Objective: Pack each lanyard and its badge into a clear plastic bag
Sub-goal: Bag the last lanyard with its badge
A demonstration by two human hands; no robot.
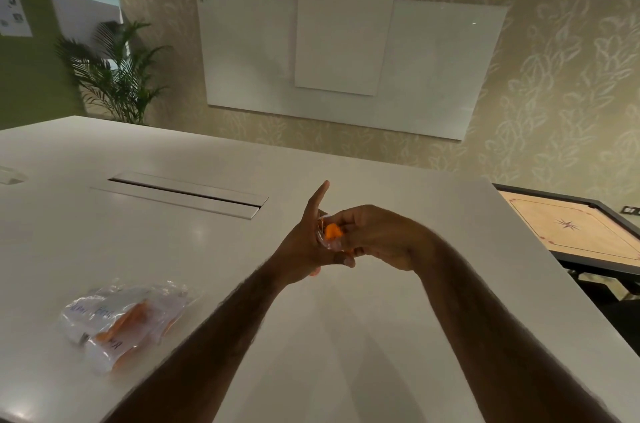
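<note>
Orange lanyard (333,232) pinched btwn both hands' fingers (346,261).

You stood at a broad white table (242,284) with a long metal cable hatch (187,194) set into its top, soft glare lying across the surface. Ahead of you, the beige wall with its pale leaf-pattern wallpaper (554,76) carried a wide glass whiteboard (249,51) with a narrower white panel (346,20) mounted over its middle. To your left a potted palm (117,72) stood beside a green wall (24,76) with papers pinned to it and an opening onto a brightly lit office, and at your right a carrom board (571,232) sat lower than the table.
</note>
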